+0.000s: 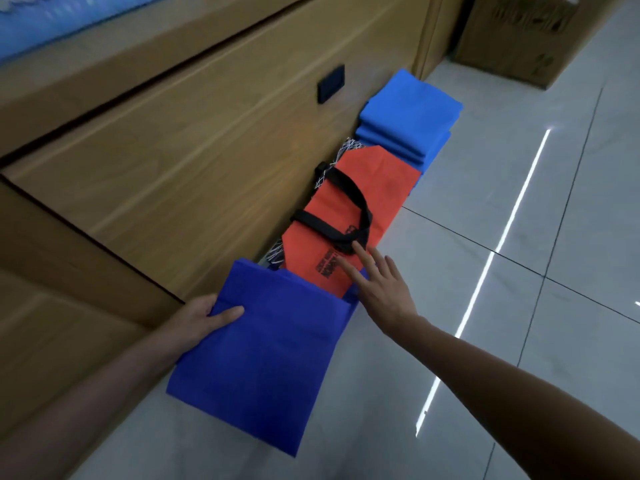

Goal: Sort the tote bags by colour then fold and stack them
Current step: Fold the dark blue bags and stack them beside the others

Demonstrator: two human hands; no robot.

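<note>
A dark blue tote bag (263, 355) lies folded on the floor tiles, nearest to me. My left hand (204, 318) grips its left edge, thumb on top. Beyond it lies an orange tote bag (367, 188) with black handles (343, 209) and black print. My right hand (377, 282) reaches over the orange bag with straight, spread fingers, the fingertips by the handles. Farther back sits a stack of folded light blue bags (408, 116). A white-patterned bag (341, 150) peeks out from under the orange one, mostly hidden.
A wooden cabinet wall (180, 168) with a black socket (330, 84) runs along the left of the bags. A cardboard box (519, 36) stands at the far right. Glossy grey floor tiles (502, 237) stretch to the right.
</note>
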